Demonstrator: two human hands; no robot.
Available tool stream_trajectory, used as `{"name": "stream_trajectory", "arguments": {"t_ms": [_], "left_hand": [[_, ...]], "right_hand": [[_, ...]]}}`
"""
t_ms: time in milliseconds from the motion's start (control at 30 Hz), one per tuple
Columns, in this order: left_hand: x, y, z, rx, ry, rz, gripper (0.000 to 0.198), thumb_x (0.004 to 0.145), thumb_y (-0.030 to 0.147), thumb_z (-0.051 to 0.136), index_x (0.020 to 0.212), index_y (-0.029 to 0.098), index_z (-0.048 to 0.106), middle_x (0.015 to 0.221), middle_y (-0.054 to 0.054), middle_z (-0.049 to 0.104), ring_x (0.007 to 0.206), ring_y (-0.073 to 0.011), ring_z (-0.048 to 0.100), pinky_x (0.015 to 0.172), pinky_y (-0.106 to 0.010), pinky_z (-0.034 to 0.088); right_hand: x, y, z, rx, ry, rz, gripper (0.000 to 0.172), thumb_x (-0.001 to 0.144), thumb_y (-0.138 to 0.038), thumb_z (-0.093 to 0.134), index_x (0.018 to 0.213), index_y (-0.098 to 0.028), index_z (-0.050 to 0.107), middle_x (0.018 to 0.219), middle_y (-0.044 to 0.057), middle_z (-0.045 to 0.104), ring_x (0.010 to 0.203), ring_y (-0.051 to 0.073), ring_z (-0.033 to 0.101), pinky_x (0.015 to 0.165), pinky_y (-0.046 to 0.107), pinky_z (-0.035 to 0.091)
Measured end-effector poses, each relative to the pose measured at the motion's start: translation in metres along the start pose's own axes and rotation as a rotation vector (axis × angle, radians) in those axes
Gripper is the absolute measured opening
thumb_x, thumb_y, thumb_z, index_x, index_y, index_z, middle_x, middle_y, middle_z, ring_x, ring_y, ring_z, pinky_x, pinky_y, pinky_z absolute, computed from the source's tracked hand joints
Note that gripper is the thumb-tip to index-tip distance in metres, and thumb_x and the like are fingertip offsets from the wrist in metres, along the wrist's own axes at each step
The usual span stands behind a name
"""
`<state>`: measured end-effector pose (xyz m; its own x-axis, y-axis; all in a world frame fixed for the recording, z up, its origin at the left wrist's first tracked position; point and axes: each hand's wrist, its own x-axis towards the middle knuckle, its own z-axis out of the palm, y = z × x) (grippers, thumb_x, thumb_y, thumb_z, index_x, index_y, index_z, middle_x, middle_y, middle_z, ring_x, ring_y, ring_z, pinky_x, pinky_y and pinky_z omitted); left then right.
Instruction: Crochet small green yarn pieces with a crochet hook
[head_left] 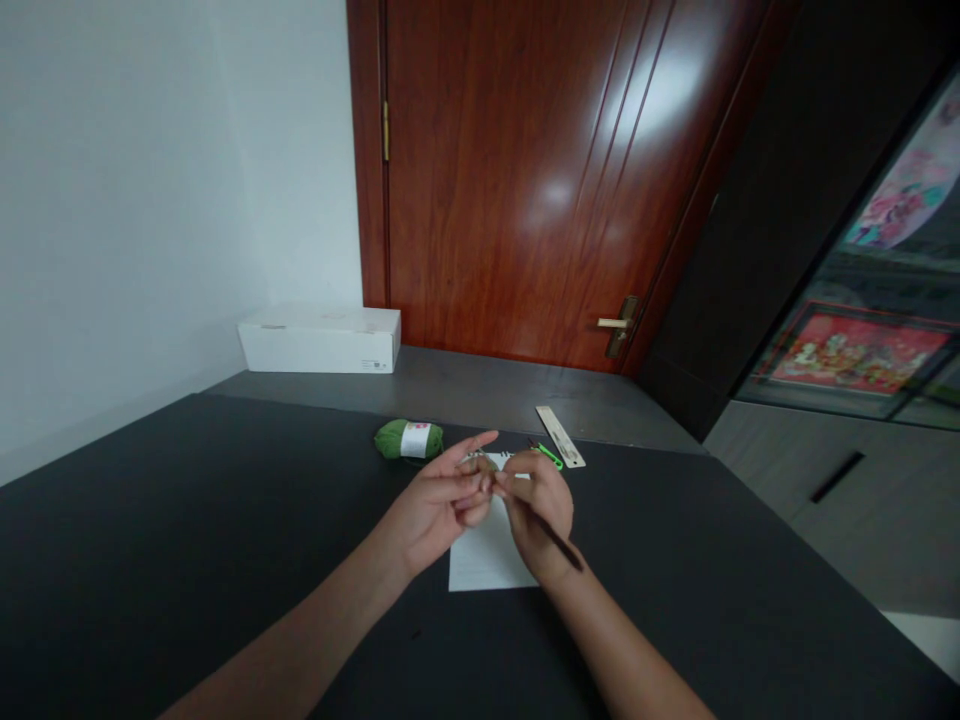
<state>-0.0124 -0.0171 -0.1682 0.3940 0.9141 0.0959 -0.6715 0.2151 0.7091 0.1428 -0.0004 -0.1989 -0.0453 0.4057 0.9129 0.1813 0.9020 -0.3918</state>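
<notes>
A thin, dark, straight rod (566, 553) with a smooth look, held in the right hand (538, 505), closed firmly around it, the lower end of the rod slanting out past the hand over the right edge of a flat white rectangular paper sheet (489, 553). Above the middle of that sheet, the left hand (439, 505), only partly curled, with long fingers stretched toward the right hand, almost meeting it or touching it. Between both hands, a small pale bit (480, 478), too small and blurred to name; whether the left hand really has hold of it, impossible to tell. Beyond the far left corner of the sheet, a soft round ball of green yarn (390, 440) with a white paper band. Beyond the far right corner, a small bright green object (550, 456) of unclear shape, just beside a long pale ruler (560, 436). Under the sheet, a matt black table top (187, 540). Farther behind the sheet, a white cardboard box (319, 342) on a grey ledge (480, 385), and a glossy reddish wooden door (487, 180).
</notes>
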Motion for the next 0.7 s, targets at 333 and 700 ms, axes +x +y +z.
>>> {"name": "stream_trajectory", "arguments": {"t_ms": [333,700], "left_hand": [[0.002,0.008,-0.006,-0.006,-0.019,-0.084,0.056,0.073,-0.002,0.067,0.126,0.013,0.063,0.086,-0.009,0.061,0.055,-0.0060,0.041,0.044,-0.018,0.020],[0.006,0.007,-0.012,0.185,-0.084,0.032,0.058,0.070,0.004,0.073,0.126,0.015,0.060,0.076,-0.003,0.060,0.051,-0.0064,0.039,0.045,-0.020,0.020]], "right_hand": [[0.010,-0.010,0.016,0.699,0.232,0.454,0.010,0.096,-0.034,0.058,0.092,-0.024,0.057,0.066,-0.003,0.061,0.054,0.013,0.058,0.050,0.025,0.046],[0.009,-0.002,0.018,0.955,0.142,0.810,0.022,0.088,-0.037,0.070,0.081,-0.019,0.059,0.064,-0.003,0.061,0.051,0.008,0.052,0.047,0.018,0.038]]}}
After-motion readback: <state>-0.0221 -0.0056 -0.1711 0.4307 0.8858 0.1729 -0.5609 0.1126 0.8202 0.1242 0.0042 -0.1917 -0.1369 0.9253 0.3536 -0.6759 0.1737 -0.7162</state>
